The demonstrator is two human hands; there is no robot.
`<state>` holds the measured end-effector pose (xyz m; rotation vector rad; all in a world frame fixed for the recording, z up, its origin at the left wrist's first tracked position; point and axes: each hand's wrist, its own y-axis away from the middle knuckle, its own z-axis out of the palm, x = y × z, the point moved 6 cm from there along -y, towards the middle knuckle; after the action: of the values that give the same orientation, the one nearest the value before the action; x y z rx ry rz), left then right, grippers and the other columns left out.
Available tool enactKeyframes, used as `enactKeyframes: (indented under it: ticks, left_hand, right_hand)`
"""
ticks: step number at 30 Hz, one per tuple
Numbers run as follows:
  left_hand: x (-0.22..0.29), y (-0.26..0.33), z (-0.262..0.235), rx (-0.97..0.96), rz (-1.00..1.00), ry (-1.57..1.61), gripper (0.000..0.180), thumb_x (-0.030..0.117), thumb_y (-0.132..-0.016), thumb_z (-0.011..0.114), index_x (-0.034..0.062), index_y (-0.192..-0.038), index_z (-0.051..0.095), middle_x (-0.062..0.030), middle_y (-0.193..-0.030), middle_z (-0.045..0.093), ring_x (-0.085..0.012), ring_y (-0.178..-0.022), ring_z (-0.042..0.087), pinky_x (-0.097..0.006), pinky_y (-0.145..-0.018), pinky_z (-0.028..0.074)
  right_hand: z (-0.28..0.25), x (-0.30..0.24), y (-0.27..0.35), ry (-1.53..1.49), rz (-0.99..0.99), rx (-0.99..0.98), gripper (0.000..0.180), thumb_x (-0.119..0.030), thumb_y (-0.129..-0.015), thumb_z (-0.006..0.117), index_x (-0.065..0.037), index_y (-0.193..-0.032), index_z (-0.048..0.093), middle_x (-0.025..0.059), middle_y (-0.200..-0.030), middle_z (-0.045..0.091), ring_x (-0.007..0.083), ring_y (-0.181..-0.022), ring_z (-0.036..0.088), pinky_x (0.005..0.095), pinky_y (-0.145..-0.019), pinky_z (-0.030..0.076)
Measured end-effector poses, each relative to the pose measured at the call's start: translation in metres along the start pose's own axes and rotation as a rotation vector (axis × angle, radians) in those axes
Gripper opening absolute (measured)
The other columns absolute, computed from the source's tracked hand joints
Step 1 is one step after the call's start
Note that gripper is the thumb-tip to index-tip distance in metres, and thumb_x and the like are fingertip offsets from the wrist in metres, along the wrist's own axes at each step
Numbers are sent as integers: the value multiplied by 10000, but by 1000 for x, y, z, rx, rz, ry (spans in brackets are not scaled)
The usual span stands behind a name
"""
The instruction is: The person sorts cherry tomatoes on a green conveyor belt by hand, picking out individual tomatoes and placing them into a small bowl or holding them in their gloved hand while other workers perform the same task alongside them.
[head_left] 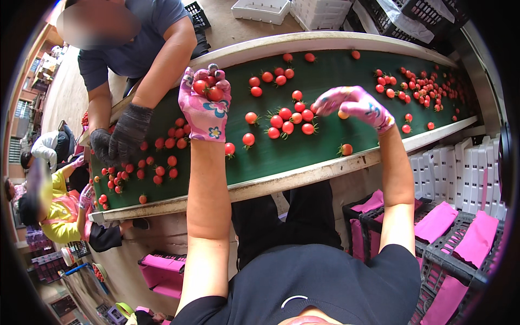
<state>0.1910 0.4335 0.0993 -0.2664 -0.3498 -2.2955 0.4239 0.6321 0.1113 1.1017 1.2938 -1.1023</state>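
My left hand [208, 111], in a pink flowered glove, is turned up with its fingers curled around several red cherry tomatoes [215, 93]. To the right, my right hand [355, 105], in a matching glove, hovers over the green conveyor belt [330, 59]. Its fingers stretch leftward, slightly bent and apart from the thumb, with their tips beside a cluster of loose cherry tomatoes [285, 113]; whether they touch one is unclear. Partly under that hand lies an orange tomato [343, 114]. Many tomatoes still carry green stems.
Across the belt, a co-worker's dark-gloved hands [128, 132] work among tomatoes at left. More tomatoes [425, 86] crowd the right end. A pale rail [303, 169] edges the near side. Black crates with pink liners [476, 238] and stacked white crates [466, 173] stand at right.
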Motion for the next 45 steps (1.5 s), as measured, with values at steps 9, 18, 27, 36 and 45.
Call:
enactKeyframes:
  ticks: [9, 18, 27, 36, 45]
  left_hand:
    - [-32, -2, 7, -56, -34, -43, 312, 299, -948, 552, 8, -834, 558, -173, -892, 609, -287, -807, 580, -338, -635, 474]
    - [-49, 3, 23, -49, 3, -61, 353, 310, -965, 508, 34, -750, 559, -150, -847, 621, -274, -777, 596, -335, -600, 482]
    - [-60, 6, 30, -69, -73, -62, 331, 272, -958, 542, 2, -767, 542, -166, -947, 583, -247, -833, 522, -322, -650, 435]
    - [-67, 5, 30, -206, -123, -169, 328, 324, -992, 460, 55, -833, 562, -95, -889, 601, -279, -877, 585, -364, -717, 508]
    - [-68, 9, 36, -107, -72, -198, 269, 280, -964, 529, 40, -844, 553, -103, -876, 593, -266, -831, 560, -355, -658, 467]
  right_hand:
    - [-7, 6, -15, 120, -4, 227, 450, -212, -894, 661, -33, -1295, 564, 95, -1316, 559, 192, -1216, 510, 327, -1046, 387]
    - [-57, 1, 31, 1102, -123, 777, 335, -208, -852, 704, -29, -1129, 645, 119, -1071, 672, 303, -1031, 623, 374, -894, 509]
    - [-121, 20, 92, 1446, 820, 1065, 687, -551, -862, 577, -117, -1382, 467, 134, -1426, 413, 421, -1340, 328, 626, -1055, 284]
    - [-65, 15, 40, 1008, -88, 571, 444, -372, -866, 666, -61, -1181, 639, 122, -1304, 560, 316, -1292, 444, 420, -1080, 368]
    - [-105, 14, 87, 1346, 642, 807, 611, -487, -867, 609, -60, -1302, 556, 146, -1391, 480, 348, -1360, 345, 438, -1138, 272]
